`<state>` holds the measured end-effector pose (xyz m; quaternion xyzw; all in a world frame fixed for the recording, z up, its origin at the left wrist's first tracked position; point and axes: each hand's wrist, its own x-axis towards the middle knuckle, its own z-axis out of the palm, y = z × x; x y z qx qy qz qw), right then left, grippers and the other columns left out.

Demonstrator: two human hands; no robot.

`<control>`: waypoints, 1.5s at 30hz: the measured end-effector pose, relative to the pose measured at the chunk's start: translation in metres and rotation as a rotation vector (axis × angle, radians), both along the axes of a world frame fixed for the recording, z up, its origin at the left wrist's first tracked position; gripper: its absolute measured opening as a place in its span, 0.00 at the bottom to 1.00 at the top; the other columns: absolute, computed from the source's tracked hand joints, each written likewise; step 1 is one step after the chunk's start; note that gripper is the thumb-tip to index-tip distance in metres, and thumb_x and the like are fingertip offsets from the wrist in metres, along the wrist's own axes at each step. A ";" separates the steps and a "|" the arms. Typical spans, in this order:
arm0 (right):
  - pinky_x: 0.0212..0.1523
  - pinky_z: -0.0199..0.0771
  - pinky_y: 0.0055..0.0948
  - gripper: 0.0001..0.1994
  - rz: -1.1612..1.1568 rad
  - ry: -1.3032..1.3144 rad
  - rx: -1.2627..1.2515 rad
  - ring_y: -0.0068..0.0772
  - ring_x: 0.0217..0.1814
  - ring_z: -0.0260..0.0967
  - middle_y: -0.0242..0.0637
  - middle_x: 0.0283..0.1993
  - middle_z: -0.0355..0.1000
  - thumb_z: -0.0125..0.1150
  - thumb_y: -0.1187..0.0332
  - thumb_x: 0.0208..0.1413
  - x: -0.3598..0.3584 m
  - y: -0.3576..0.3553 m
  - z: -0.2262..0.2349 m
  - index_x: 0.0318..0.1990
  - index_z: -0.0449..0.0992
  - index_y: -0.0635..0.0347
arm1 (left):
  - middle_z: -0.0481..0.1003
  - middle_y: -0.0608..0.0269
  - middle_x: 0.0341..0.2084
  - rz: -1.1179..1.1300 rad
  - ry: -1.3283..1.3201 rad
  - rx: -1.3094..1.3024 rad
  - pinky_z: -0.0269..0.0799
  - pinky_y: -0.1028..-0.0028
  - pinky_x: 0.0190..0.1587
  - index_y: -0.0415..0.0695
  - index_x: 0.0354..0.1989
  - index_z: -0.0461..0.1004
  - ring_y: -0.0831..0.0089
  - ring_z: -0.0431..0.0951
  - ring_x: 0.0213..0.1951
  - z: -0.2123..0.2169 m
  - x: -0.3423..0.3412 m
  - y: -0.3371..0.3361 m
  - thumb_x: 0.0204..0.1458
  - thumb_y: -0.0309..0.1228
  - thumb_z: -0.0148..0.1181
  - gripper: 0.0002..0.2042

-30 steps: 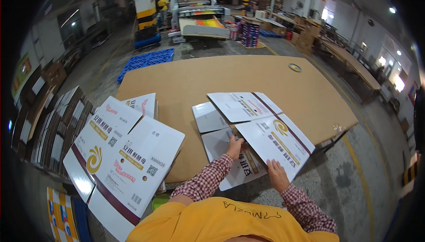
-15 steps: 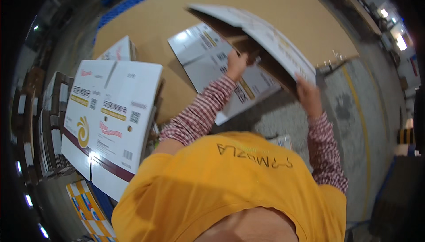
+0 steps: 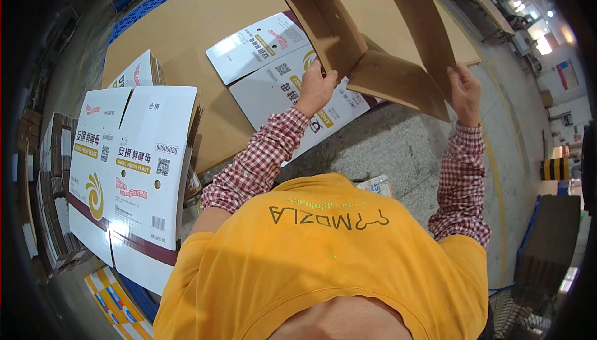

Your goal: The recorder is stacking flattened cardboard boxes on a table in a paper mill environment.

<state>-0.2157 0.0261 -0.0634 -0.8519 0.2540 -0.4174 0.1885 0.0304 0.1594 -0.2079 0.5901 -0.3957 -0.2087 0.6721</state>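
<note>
A cardboard box point(image 3: 398, 80), brown inside, is spread into a four-sided sleeve; through it I see the tan surface behind. My left hand point(image 3: 317, 89) is closed on the near left edge of this box. On the right, my right hand point(image 3: 465, 96) grips the near right corner, thumb and fingers on either side of the board. Beneath the box and my left hand lies a flat white carton point(image 3: 264, 73) with gold and maroon print, partly covered by the box.
A tan cardboard-topped table point(image 3: 180, 29) spreads ahead. At left leans a stack of flat white cartons point(image 3: 134, 184), with more folded cartons point(image 3: 59, 178) beyond. A yellow-and-white box point(image 3: 112, 299) sits low at left. Concrete floor point(image 3: 404, 153) shows at right.
The folded box has opened into a sleeve, its brown inside now facing me. My right hand has moved right and slightly up; my left has shifted slightly left.
</note>
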 end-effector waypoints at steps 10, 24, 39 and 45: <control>0.39 0.63 0.17 0.14 -0.006 -0.002 0.077 0.17 0.38 0.63 0.32 0.39 0.70 0.48 0.76 0.51 -0.005 -0.003 0.003 0.47 0.67 0.65 | 0.70 0.40 0.27 0.030 -0.039 0.078 0.65 0.64 0.36 0.30 0.32 0.65 0.50 0.71 0.32 0.028 -0.007 -0.002 0.41 0.29 0.49 0.13; 0.48 0.59 0.42 0.32 -0.097 0.677 -0.111 0.54 0.55 0.52 0.56 0.53 0.55 0.55 0.76 0.39 0.012 0.128 -0.138 0.57 0.54 0.58 | 0.72 0.57 0.31 0.056 0.549 -0.170 0.73 0.75 0.30 0.33 0.34 0.68 0.73 0.75 0.28 -0.011 0.028 0.007 0.45 0.21 0.48 0.08; 0.35 0.68 0.27 0.13 0.037 -0.506 0.096 0.30 0.33 0.65 0.47 0.38 0.69 0.58 0.74 0.46 0.063 0.075 0.000 0.39 0.69 0.72 | 0.68 0.44 0.28 0.538 -0.815 -0.678 0.66 0.61 0.35 0.37 0.33 0.68 0.53 0.71 0.30 0.296 0.028 0.064 0.33 0.35 0.59 0.18; 0.43 0.67 0.34 0.24 0.439 -0.623 -0.062 0.43 0.46 0.62 0.48 0.50 0.60 0.60 0.77 0.42 0.112 0.002 -0.004 0.48 0.61 0.70 | 0.60 0.40 0.47 1.621 -1.314 -0.096 0.55 0.62 0.51 0.33 0.52 0.55 0.49 0.59 0.51 0.267 0.182 0.271 0.38 0.46 0.60 0.37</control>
